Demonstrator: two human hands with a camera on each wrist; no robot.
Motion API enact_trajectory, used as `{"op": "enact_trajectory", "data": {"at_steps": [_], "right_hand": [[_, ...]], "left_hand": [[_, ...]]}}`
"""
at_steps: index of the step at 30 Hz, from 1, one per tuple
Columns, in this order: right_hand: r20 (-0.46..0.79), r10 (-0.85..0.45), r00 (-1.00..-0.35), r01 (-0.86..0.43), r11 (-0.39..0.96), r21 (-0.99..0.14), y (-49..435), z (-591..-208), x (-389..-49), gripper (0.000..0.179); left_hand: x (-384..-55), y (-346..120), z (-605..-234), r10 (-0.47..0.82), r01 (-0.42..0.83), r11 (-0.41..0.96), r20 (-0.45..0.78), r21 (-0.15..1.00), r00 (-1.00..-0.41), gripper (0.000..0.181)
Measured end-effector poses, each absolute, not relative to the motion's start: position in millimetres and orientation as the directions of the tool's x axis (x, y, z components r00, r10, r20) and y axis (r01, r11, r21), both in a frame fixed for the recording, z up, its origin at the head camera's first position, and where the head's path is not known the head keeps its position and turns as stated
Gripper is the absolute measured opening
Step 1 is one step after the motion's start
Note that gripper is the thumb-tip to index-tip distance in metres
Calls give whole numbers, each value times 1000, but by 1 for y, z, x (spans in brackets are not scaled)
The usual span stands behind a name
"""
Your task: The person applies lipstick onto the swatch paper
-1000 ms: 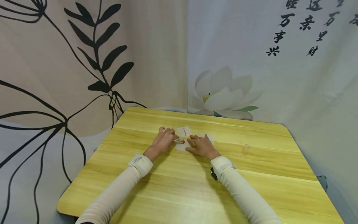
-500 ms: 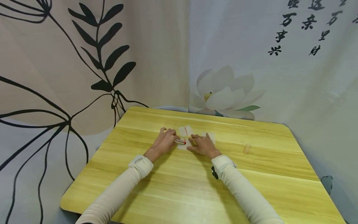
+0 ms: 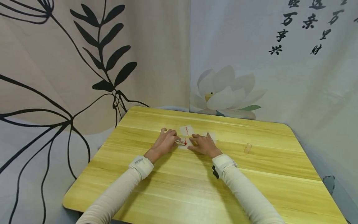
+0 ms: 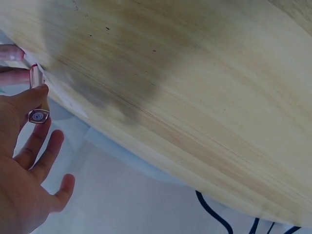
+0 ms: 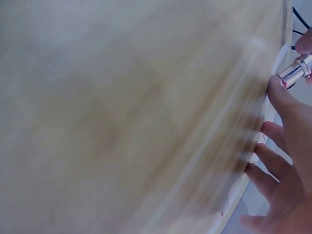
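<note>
My left hand (image 3: pixel 165 141) pinches a lipstick (image 3: pixel 181 142), a shiny metallic tube with a red tip, between thumb and fingers. In the left wrist view the round end of the lipstick (image 4: pixel 39 116) faces the camera, and the other fingers (image 4: pixel 46 158) spread loosely. The red tip is at a small white paper sheet (image 3: pixel 183 147), where a short red line runs. My right hand (image 3: pixel 204 145) rests at the right side of that sheet with fingers spread. In the right wrist view its thumb (image 5: pixel 282 97) lies right beside the tip of the lipstick (image 5: pixel 292 73).
Beyond the hands lies a second white sheet (image 3: pixel 190 129) bearing a wavy red line. A third sheet (image 3: pixel 213 137) is partly behind the right hand. Farther right, a small clear piece (image 3: pixel 247 148) sits on the yellow wooden table (image 3: pixel 173 193). Printed curtains (image 3: pixel 159 62) hang behind.
The lipstick tip has moved slightly toward the near edge, and a short red line has appeared on the near sheet. The right hand has stayed in place. The head view has shifted slightly.
</note>
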State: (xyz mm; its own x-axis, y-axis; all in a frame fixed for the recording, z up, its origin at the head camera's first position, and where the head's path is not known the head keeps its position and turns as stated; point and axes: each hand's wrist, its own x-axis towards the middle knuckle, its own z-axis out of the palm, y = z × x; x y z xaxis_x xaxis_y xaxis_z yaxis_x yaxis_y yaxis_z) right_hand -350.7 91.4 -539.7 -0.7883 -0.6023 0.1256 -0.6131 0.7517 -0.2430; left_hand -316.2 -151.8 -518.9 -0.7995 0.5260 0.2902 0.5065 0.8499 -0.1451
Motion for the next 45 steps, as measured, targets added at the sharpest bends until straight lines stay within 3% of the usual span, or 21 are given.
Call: {"op": "enact_trajectory", "data": {"at_steps": [45], "right_hand": [[146,-606,-782,-621,742,-253,92,-546,-358,61]], "left_hand": [[-300,-155,-518,544,516,839,288,-173,-788,31]]}}
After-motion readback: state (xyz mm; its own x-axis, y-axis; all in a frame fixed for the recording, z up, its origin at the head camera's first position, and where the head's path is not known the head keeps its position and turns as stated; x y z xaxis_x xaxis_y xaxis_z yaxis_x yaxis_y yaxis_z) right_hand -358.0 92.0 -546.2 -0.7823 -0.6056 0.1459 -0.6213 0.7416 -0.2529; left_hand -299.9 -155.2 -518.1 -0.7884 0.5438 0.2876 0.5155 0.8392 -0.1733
